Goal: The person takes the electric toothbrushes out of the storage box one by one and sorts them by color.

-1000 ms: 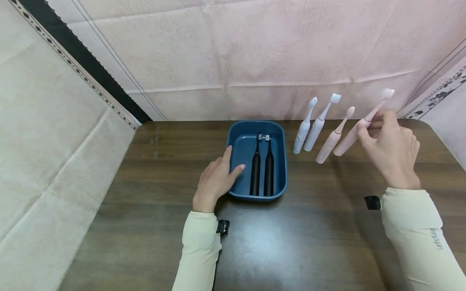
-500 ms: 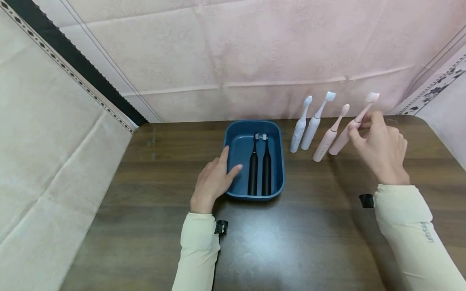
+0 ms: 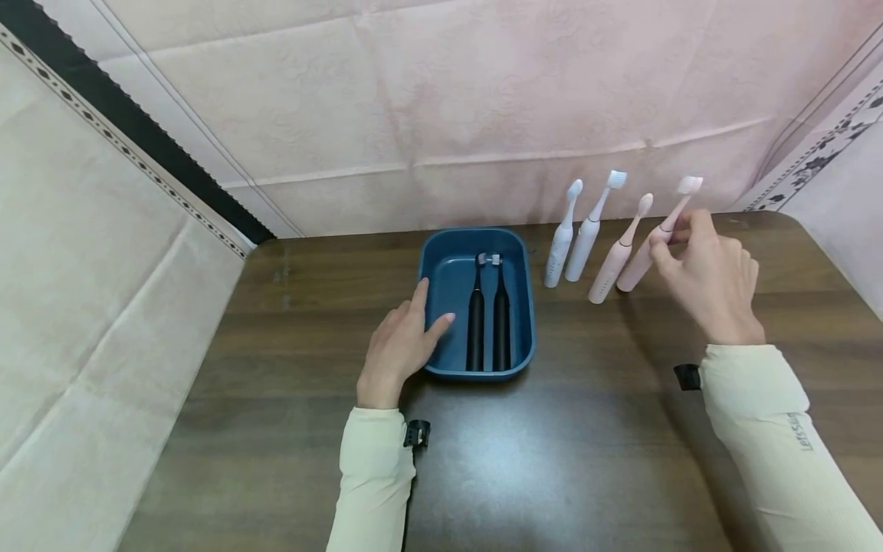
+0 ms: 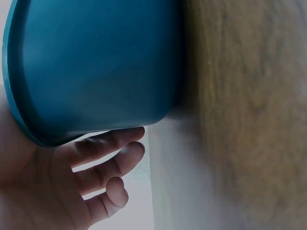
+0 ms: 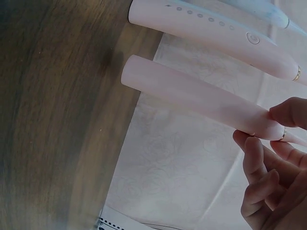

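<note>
My right hand [image 3: 713, 276] pinches a pink electric toothbrush [image 5: 201, 98] between thumb and fingers just below its neck. The brush stands tilted, bristles up; I cannot tell whether its base bears on the table. Left of it stand a second pink toothbrush [image 3: 610, 272], a white one [image 3: 582, 249] and a pale blue one [image 3: 559, 253]. My left hand [image 3: 396, 345] holds the left rim of a blue tray [image 3: 476, 375], thumb over the inside, other fingers along the outer wall. Two black electric toothbrushes [image 3: 476, 330] lie side by side in the tray.
The dark wooden table [image 3: 538, 468] carries everything. Behind its back edge hangs a pale patterned cloth [image 3: 483, 92], close to the brush heads. Another light cloth [image 3: 90, 307] covers the left side. A black wrist device [image 3: 417, 434] sits on the left sleeve.
The right hand has brought the held pink toothbrush left, nearer the other pink one, and tilted it more upright. The left hand stays at the tray. The head view has shifted slightly.
</note>
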Tool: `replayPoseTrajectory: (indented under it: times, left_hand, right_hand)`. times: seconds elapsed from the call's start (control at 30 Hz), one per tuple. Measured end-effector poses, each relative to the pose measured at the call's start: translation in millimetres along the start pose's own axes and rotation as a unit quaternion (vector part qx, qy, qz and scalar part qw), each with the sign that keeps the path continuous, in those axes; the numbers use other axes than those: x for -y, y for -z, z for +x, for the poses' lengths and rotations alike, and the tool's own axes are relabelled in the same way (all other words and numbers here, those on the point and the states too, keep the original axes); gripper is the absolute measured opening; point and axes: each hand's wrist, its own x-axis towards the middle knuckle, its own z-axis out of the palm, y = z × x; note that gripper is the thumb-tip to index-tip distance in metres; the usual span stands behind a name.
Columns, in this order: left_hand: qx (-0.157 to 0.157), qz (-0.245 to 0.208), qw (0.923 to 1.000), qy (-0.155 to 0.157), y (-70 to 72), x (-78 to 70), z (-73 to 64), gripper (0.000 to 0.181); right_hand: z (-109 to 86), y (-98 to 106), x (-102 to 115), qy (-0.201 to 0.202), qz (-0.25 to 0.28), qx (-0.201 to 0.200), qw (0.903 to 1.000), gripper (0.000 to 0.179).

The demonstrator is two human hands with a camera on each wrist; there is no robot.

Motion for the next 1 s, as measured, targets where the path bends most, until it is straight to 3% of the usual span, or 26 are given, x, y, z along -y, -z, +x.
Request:
replayPoseTrajectory:
  times: [1.0]
  left_hand:
    - [-0.002, -0.003, 1.0, -0.002, -0.5, 1.3, 0.5, 0.075]
  right_hand:
    - [-3.3, -3.9, -1.2, -0.005, -0.012, 0.012, 0.9999, 0.032]
